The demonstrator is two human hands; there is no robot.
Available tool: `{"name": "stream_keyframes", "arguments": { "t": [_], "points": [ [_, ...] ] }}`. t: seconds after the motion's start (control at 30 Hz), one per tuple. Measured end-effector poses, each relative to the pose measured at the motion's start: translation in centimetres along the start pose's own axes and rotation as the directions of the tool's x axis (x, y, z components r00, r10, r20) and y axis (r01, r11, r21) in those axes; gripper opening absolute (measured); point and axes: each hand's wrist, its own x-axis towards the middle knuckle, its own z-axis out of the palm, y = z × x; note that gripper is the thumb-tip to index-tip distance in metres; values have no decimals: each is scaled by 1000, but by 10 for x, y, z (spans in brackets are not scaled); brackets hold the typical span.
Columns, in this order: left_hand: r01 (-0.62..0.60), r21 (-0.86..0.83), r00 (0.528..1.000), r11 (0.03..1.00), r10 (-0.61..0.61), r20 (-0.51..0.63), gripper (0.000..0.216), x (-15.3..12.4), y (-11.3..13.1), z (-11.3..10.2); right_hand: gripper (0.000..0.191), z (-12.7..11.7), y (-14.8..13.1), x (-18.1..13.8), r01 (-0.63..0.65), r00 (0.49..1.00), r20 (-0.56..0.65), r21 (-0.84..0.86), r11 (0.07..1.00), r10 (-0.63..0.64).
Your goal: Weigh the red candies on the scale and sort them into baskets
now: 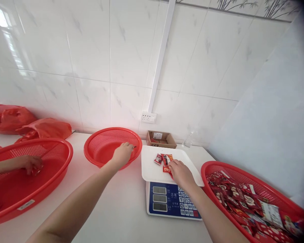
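My left hand (123, 155) reaches over the middle red plastic basket (111, 132), its fingers closed. A small dark bit shows at the fingertips, too small to name. On the white tray of the digital scale (152, 173), my right hand (180, 172) has its fingers curled down on a red snack packet (166, 169). Another red and yellow packet (168, 158) lies just beyond those fingers, and a smaller red and white packet (158, 159) is to its left. The right fingertips are partly hidden.
A large red basket (243, 172) full of wrapped snacks stands at the right. At the left, another person's hand (31, 164) is inside a red basket (63, 152). Red plastic bags (48, 127), a cardboard box (164, 145) and a clear plastic container (188, 140) sit along the tiled wall.
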Motion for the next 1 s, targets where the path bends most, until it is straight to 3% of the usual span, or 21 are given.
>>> {"name": "stream_keyframes", "arguments": {
  "t": [0.17, 0.37, 0.47, 0.53, 0.6, 0.67, 0.73, 0.77, 0.83, 1.0],
  "points": [
    [145, -17, 988, 989, -144, 60, 41, -22, -32, 0, 28, -2, -6, -1, 2, 990, 141, 27, 1000, -6],
    [87, -52, 988, 995, -79, 132, 47, -56, -29, 1, 34, 1, -13, 8, -74, 990, 130, 75, 994, 64],
    [40, -24, 989, 999, -36, 146, 38, -63, -23, 5, 32, -9, -34, 23, -72, 997, 30, 349, 934, 66],
    [37, 10, 988, 999, -38, 147, 36, -64, -19, 8, 43, -15, -50, 36, 1, 999, -35, 591, 807, 24],
    [41, 38, 988, 998, -46, 148, 36, -64, -16, 10, 56, -18, -61, 49, 65, 997, -69, 695, 716, -24],
    [39, 57, 988, 998, -47, 149, 35, -66, -14, 10, 60, -15, -64, 58, 56, 998, -22, 576, 816, -53],
    [32, 69, 988, 997, -42, 150, 34, -69, -14, 9, 58, -7, -59, 60, -2, 993, 111, 280, 960, -31],
    [27, 72, 988, 997, -38, 151, 33, -71, -14, 8, 54, -2, -55, 60, -17, 984, 177, 141, 990, -8],
    [18, 76, 988, 997, -29, 154, 32, -75, -14, 7, 41, 6, -48, 57, -16, 967, 253, -2, 1000, 16],
    [12, 81, 986, 997, -25, 165, 31, -76, -14, 9, 35, 12, -43, 52, -39, 969, 244, -43, 998, 48]
  ]
}}
